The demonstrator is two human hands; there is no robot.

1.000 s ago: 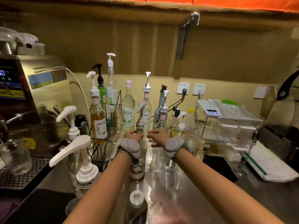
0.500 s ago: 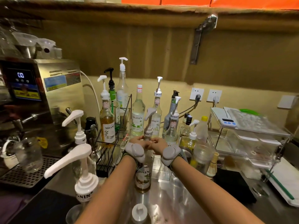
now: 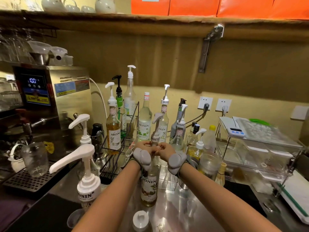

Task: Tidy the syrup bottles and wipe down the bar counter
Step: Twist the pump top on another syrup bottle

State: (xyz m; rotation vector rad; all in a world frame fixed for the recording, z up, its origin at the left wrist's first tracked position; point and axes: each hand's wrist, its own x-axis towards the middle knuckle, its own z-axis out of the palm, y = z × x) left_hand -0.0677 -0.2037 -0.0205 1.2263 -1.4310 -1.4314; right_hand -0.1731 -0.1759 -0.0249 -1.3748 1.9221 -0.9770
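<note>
A clear Monin syrup bottle [image 3: 149, 190] with a grey pump stands upright on the steel bar counter [image 3: 175, 213] in front of me. My left hand [image 3: 142, 146] and my right hand [image 3: 164, 150] both grip its neck just under the pump head, fingers curled round it. Each wrist carries a grey sensor strap. Several more pump bottles stand behind, some in a black wire rack [image 3: 117, 148]. Two white-pump Monin bottles [image 3: 88, 186] stand at the near left.
A steel coffee machine [image 3: 50, 106] with a drip tray [image 3: 25, 180] fills the left. At the right is a clear acrylic organizer [image 3: 260, 153] with a timer, and a white cloth [image 3: 296, 198]. A capped bottle [image 3: 140, 220] stands near my arms. Wall sockets are behind.
My two hands have drawn closer together round the bottle's neck. The view has tilted up, showing the shelf above.
</note>
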